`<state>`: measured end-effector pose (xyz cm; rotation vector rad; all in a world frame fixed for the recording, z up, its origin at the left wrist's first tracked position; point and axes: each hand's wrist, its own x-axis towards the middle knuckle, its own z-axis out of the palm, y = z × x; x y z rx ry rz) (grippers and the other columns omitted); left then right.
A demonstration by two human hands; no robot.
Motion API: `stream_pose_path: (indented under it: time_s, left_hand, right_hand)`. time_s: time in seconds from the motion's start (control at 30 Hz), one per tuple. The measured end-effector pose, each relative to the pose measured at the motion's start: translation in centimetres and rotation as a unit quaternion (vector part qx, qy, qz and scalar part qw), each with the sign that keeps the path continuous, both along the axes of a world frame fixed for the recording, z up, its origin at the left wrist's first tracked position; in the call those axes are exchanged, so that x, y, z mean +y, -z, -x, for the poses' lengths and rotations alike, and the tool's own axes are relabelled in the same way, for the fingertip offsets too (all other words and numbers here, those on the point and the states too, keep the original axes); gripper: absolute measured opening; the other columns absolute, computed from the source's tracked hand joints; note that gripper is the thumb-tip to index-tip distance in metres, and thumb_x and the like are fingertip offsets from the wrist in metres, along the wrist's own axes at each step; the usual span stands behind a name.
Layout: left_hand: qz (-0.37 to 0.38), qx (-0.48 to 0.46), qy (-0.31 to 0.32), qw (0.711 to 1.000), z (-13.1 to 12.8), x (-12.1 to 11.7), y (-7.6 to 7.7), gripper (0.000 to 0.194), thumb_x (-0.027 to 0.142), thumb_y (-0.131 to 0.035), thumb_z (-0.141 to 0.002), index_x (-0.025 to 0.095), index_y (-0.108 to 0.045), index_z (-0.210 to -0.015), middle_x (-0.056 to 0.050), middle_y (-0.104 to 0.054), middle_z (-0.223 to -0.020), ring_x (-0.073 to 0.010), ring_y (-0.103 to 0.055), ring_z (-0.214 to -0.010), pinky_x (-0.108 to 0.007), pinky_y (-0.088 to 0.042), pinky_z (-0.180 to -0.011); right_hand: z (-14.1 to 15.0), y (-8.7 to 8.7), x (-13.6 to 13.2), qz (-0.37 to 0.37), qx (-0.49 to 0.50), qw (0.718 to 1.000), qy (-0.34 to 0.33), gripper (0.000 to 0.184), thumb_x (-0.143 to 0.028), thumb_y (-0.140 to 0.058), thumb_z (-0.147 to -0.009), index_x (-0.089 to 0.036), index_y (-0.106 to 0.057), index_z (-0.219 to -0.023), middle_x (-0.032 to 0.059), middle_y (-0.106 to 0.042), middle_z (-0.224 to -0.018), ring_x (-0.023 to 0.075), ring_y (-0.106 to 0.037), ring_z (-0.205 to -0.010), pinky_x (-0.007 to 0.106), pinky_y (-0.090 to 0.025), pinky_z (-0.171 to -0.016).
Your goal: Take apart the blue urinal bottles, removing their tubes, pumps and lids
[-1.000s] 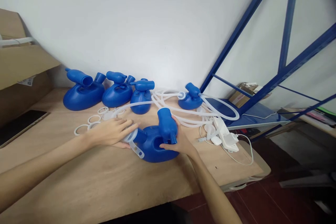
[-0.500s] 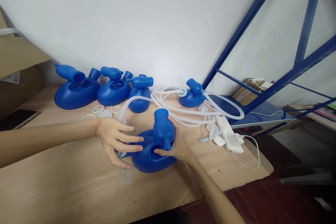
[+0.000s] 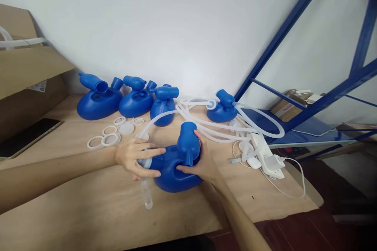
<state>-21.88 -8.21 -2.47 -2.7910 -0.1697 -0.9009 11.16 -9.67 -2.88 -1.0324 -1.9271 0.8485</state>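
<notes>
A blue plastic urinal bottle (image 3: 176,180) lies on its side on the table in front of me, its neck pointing left. My right hand (image 3: 204,160) grips it at the handle opening, together with a blue funnel-shaped piece (image 3: 188,139) that sits upright against it. Around the neck's end, the fingers of my left hand (image 3: 138,157) are wrapped over a translucent white cap (image 3: 145,161), partly hidden. A clear strap (image 3: 147,196) with holes hangs from this cap. Behind my left hand, a white tube (image 3: 156,119) curves back to the right.
Several similar blue bottles (image 3: 100,104) stand along the wall. White rings (image 3: 110,139) and a round lid (image 3: 126,128) lie left of centre. A phone (image 3: 28,137) and a cardboard box (image 3: 35,66) are at left. Coiled tubing, a power strip (image 3: 266,155) and a blue rack (image 3: 282,31) are right.
My left hand has turned about the neck, spreading its fingers and then closing them on the cap again. The strap has swung from the right side to hang downward. The view has shifted.
</notes>
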Motion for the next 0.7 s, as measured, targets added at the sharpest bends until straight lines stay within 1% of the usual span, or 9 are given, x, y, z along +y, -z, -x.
stream_pose_path:
  time_s: [0.03,0.1,0.2,0.27,0.3,0.4,0.5,0.57,0.7]
  left_hand:
    - [-0.047,-0.032,-0.005,0.998,-0.1,-0.4,0.4,0.057,0.063,-0.021,-0.109,0.049,-0.073,-0.127,-0.01,-0.08,-0.125,-0.0226,-0.08,-0.089,-0.031,-0.06,-0.059]
    - [-0.073,-0.07,-0.056,0.993,-0.4,-1.4,1.1,0.061,0.057,-0.016,-0.112,0.041,-0.069,-0.137,-0.014,-0.077,-0.131,-0.0204,-0.078,-0.083,-0.029,-0.059,-0.059]
    - [-0.04,-0.087,-0.155,0.983,-0.9,-3.4,1.9,0.066,0.059,-0.015,-0.112,0.031,-0.062,-0.148,-0.016,-0.076,-0.13,-0.0224,-0.079,-0.092,-0.03,-0.061,-0.064]
    - [-0.017,-0.092,-0.218,0.971,-1.3,-4.8,2.0,0.068,0.06,-0.015,-0.112,0.026,-0.056,-0.154,-0.016,-0.076,-0.131,-0.0228,-0.078,-0.096,-0.029,-0.061,-0.067]
    - [-0.008,-0.091,-0.243,0.966,-1.6,-5.5,2.0,0.066,0.058,-0.019,-0.112,0.023,-0.054,-0.156,-0.016,-0.075,-0.131,-0.0232,-0.078,-0.098,-0.029,-0.062,-0.068]
    - [0.047,-0.092,-0.334,0.937,-2.6,-7.1,1.6,0.058,0.051,-0.033,-0.112,0.02,-0.055,-0.156,-0.017,-0.074,-0.133,-0.0268,-0.077,-0.105,-0.031,-0.062,-0.075]
    - [0.17,-0.115,-0.433,0.878,-3.8,-7.6,0.9,0.052,0.05,-0.04,-0.109,0.021,-0.064,-0.146,-0.015,-0.075,-0.131,-0.0286,-0.077,-0.103,-0.034,-0.061,-0.076]
    - [0.222,-0.13,-0.46,0.85,-4.7,-7.3,0.2,0.049,0.048,-0.04,-0.108,0.021,-0.066,-0.141,-0.014,-0.076,-0.128,-0.0294,-0.077,-0.102,-0.037,-0.06,-0.076]
    - [0.258,-0.148,-0.468,0.833,-6.0,-6.4,-1.4,0.045,0.047,-0.037,-0.111,0.02,-0.068,-0.127,-0.013,-0.078,-0.119,-0.0311,-0.077,-0.097,-0.04,-0.059,-0.074]
  right_hand:
    - [0.1,0.0,0.0,0.002,0.005,1.0,0.003,0.124,-0.053,-0.099,-0.061,-0.029,-0.035,-0.165,0.0134,-0.049,-0.165,0.0401,-0.041,-0.158,0.06,-0.039,-0.129]
    - [0.2,0.1,-0.1,0.01,0.013,1.0,0.007,0.123,-0.054,-0.099,-0.062,-0.028,-0.035,-0.165,0.0137,-0.046,-0.167,0.0395,-0.04,-0.159,0.059,-0.038,-0.13]
    - [0.3,0.2,-0.1,0.018,0.019,1.0,0.015,0.123,-0.053,-0.099,-0.063,-0.029,-0.034,-0.165,0.0134,-0.042,-0.17,0.0388,-0.039,-0.159,0.058,-0.036,-0.131]
    - [0.3,0.3,-0.2,0.017,0.022,0.999,0.017,0.124,-0.052,-0.099,-0.063,-0.029,-0.034,-0.165,0.0131,-0.042,-0.17,0.0384,-0.039,-0.159,0.057,-0.036,-0.131]
    - [0.4,0.4,-0.2,0.016,0.025,0.999,0.017,0.124,-0.052,-0.099,-0.063,-0.029,-0.034,-0.165,0.0131,-0.041,-0.171,0.0382,-0.04,-0.159,0.057,-0.036,-0.131]
    - [0.5,0.3,-0.4,0.009,0.027,0.999,0.021,0.125,-0.053,-0.099,-0.062,-0.028,-0.033,-0.165,0.0139,-0.042,-0.17,0.0382,-0.039,-0.159,0.056,-0.038,-0.13]
    - [0.6,0.0,-1.2,-0.005,0.012,0.999,0.052,0.123,-0.054,-0.098,-0.064,-0.027,-0.033,-0.165,0.0149,-0.042,-0.17,0.039,-0.039,-0.159,0.058,-0.039,-0.128]
    - [0.7,-0.2,-1.9,-0.013,0.004,0.997,0.076,0.123,-0.054,-0.097,-0.065,-0.027,-0.032,-0.166,0.0158,-0.043,-0.169,0.0398,-0.042,-0.157,0.059,-0.04,-0.127]
    - [1.0,-0.7,-3.1,-0.008,-0.005,0.993,0.119,0.123,-0.053,-0.096,-0.067,-0.025,-0.03,-0.167,0.0184,-0.051,-0.163,0.0412,-0.054,-0.148,0.06,-0.048,-0.119]
